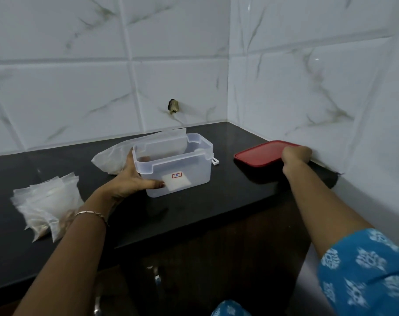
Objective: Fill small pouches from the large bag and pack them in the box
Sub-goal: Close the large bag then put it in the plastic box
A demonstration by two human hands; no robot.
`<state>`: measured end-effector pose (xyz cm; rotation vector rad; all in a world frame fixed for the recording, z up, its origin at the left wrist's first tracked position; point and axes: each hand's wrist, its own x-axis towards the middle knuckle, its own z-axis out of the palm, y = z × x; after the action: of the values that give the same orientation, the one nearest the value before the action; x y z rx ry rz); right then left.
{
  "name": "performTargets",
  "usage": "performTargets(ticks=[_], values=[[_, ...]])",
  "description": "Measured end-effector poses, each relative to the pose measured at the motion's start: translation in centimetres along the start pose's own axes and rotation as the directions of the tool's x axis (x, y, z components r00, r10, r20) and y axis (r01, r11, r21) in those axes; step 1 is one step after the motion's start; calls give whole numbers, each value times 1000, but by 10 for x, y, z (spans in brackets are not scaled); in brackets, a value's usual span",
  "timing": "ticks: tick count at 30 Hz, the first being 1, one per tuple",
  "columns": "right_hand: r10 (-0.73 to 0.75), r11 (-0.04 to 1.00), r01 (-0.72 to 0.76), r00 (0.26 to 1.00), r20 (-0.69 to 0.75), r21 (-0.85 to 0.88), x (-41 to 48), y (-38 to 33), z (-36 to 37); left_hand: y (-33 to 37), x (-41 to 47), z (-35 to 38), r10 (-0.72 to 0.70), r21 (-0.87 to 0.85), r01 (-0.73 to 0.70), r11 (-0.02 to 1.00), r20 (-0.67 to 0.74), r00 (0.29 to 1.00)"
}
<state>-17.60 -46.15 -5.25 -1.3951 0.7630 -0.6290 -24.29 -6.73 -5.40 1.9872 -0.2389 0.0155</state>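
A clear plastic box (pixel 191 160) stands open on the black counter, with a labelled white sticker on its front wall. My left hand (pixel 131 176) grips its left end, thumb along the front. Behind it lies the large clear bag (pixel 116 156), partly hidden by the box. A red lid (pixel 262 153) lies flat to the right by the wall; my right hand (pixel 295 155) is closed on its right edge. A pile of small filled pouches (pixel 48 206) sits at the left, partly behind my left forearm.
The black counter (pixel 228 201) ends in a front edge close below the box. White marble-patterned tiled walls meet in a corner behind the lid. A small hole (pixel 174 106) marks the back wall. A dark cabinet front lies below the counter.
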Motion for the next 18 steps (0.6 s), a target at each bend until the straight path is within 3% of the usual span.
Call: performTargets(ticks=[7,10,12,15,18], values=[[-85,924,72,996,-18,-375,-10,0,10,1,1,-3,-55,-33,55,998,8,998],[-260,865,247,965,31,-437,-23,-12,22,12,-3,-22,-83,70,74,995,132,988],[-387,834,412,911,142,-366,-34,-25,38,20,-6,-43,-153,186,117,976,194,969],[-428,850,511,812,397,-130,-58,-47,70,38,-6,-71,-206,322,150,935,146,968],[-368,857,515,612,700,0,-87,-69,101,45,3,-86,-108,419,105,902,-17,994]])
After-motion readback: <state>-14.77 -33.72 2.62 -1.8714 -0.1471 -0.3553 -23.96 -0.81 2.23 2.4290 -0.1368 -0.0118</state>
